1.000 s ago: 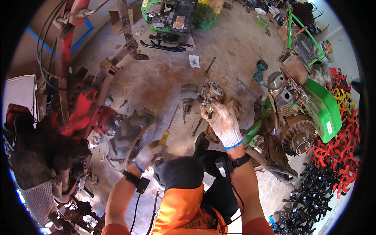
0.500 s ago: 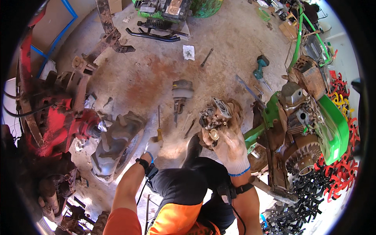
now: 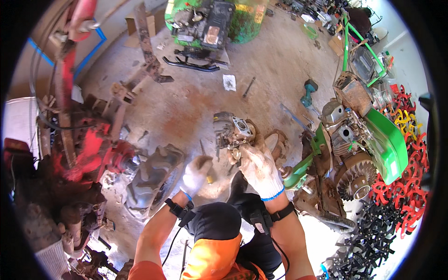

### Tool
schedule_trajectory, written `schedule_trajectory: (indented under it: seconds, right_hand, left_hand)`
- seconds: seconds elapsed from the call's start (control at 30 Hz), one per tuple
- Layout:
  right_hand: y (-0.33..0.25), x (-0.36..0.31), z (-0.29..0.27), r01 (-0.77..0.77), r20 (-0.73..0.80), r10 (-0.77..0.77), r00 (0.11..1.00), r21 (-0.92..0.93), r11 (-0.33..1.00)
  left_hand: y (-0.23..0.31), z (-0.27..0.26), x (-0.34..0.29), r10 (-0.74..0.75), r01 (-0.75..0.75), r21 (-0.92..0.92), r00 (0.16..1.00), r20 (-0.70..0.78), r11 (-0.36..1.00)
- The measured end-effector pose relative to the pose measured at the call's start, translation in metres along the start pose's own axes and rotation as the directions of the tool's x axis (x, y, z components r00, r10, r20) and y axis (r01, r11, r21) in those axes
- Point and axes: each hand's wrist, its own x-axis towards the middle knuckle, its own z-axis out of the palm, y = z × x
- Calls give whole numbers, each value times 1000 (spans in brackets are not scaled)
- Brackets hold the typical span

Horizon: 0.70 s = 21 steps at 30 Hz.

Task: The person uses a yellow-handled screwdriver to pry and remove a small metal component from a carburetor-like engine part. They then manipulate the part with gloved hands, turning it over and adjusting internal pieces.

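My right hand [image 3: 261,172], in a stained white glove with a blue cuff, is closed around a greasy metal carburetor [image 3: 241,128]. Its oval flange and round bore face up, and a brass-coloured round piece shows at its lower side. To the left, my gloved left hand [image 3: 195,176] is raised with curled fingers, apart from the carburetor. Whatever those fingers may hold is hidden. Behind that hand, a screwdriver with a yellow handle [image 3: 210,179] lies on the floor, its middle covered by the glove. A dark, thick-bodied object [image 3: 222,116] is partly hidden behind the carburetor.
A treaded wheel [image 3: 151,179] and red machinery [image 3: 88,149] stand at left. On the right are a dirty engine [image 3: 343,128] with a green cover [image 3: 385,144] and piles of red [image 3: 408,182] and black blades [image 3: 364,247]. A teal drill [image 3: 308,93] lies farther off; a green machine [image 3: 210,23] stands beyond.
My right hand has shifted the carburetor left, nearer my left hand. My left hand has lifted from beside the screwdriver handle, its fingers now curled. The whole view has shifted slightly.
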Motion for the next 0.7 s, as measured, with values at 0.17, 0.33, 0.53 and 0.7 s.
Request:
schedule_trajectory:
  seconds: [0.17, 0.33, 0.53, 0.7]
  right_hand:
    - [6, 1, 6, 202, 155, -147, 977, -449, 870]
    - [9, -4, 28, 374, 166, -339, 926, -513, 773]
    - [7, -24, 42, 232, 9, -236, 972, -214, 949]
    - [7, -26, 7, 222, 18, -248, 969, -507, 833]
  left_hand:
    - [173, -7, -54, 268, -272, -81, 962, -58, 959]
    - [241, 6, -93, 511, -466, 348, 858, -46, 813]
    - [259, 31, -110, 699, -580, 597, 714, 45, 554]
    - [248, 52, -93, 779, -628, 634, 623, 61, 452]
